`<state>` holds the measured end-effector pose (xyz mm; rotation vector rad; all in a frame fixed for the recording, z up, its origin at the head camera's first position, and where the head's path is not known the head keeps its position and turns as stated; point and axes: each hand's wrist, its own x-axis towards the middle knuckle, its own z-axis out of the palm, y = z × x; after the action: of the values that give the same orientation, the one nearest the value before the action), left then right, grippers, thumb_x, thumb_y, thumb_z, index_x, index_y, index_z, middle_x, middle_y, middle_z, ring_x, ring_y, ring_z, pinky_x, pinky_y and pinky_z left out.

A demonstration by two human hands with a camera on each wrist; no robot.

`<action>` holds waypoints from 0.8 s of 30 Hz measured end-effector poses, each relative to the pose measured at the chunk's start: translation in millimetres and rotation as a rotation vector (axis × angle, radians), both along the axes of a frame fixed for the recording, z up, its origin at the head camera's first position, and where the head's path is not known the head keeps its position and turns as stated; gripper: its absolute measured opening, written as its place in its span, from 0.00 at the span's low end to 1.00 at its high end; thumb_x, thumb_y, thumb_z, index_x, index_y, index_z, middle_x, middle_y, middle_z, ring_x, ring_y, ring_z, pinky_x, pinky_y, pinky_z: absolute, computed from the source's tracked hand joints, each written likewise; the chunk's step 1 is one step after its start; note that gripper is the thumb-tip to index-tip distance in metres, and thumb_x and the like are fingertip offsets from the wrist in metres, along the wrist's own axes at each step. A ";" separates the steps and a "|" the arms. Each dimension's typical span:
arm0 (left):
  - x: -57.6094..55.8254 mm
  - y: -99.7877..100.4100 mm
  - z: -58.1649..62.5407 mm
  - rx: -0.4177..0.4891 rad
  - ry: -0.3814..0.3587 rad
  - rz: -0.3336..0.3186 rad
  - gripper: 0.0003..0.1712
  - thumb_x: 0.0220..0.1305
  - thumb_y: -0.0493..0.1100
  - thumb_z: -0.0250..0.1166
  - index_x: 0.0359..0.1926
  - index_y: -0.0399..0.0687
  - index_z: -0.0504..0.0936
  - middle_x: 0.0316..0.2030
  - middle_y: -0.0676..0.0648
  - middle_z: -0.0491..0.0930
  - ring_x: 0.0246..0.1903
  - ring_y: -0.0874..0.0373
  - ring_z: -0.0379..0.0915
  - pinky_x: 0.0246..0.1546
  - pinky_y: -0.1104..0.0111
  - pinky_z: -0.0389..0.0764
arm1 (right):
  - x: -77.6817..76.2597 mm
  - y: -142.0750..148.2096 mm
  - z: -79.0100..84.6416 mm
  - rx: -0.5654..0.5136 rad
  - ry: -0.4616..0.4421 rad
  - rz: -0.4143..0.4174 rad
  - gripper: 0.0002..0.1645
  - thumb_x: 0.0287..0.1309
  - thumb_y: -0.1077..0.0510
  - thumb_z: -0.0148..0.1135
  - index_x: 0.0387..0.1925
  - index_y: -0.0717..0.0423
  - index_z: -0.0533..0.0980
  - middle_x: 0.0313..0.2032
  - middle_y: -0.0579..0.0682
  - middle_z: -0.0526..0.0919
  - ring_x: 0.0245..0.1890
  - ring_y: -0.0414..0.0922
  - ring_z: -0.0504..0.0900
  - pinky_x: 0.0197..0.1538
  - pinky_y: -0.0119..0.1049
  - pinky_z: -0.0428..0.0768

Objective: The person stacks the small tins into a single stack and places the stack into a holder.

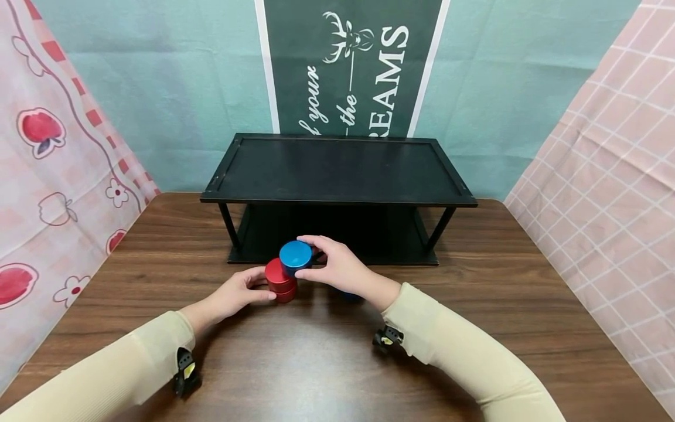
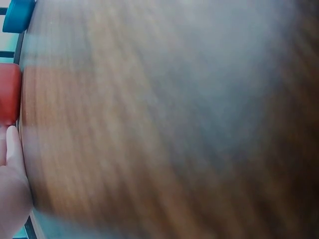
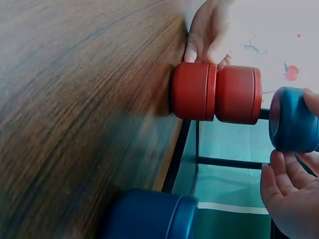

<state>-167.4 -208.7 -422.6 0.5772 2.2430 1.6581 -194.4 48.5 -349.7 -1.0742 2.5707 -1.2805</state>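
Note:
Two round red metal tins, the upper one [image 1: 276, 274] and the lower one [image 1: 286, 295], are stacked on the table in front of the rack. My left hand [image 1: 244, 293] grips the stack from the left, thumb in front and fingers behind. Between thumb and fingers my right hand [image 1: 340, 266] holds a blue tin [image 1: 295, 254]. In the right wrist view this blue tin [image 3: 293, 119] is level, a small gap above the upper red tin [image 3: 238, 94]. A second blue tin [image 3: 149, 215] stands on the table, mostly hidden under my right wrist in the head view.
A black two-tier rack [image 1: 337, 167] stands at the back of the wooden table [image 1: 316, 363], just beyond the tins. Patterned cloths hang behind and on both sides. The left wrist view is mostly blurred table.

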 end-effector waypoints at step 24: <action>1.0 1.2 -0.1 -0.011 0.027 0.012 0.28 0.59 0.40 0.65 0.59 0.37 0.70 0.54 0.41 0.75 0.55 0.48 0.69 0.56 0.56 0.68 | 0.2 -24.3 -8.3 0.040 -0.014 0.009 0.39 0.50 0.49 0.69 0.62 0.56 0.67 0.50 0.48 0.75 0.46 0.40 0.75 0.50 0.31 0.74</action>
<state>-166.5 -207.6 -422.8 0.5873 2.2778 1.6519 -194.2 24.2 -358.0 -1.0646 2.5671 -1.2254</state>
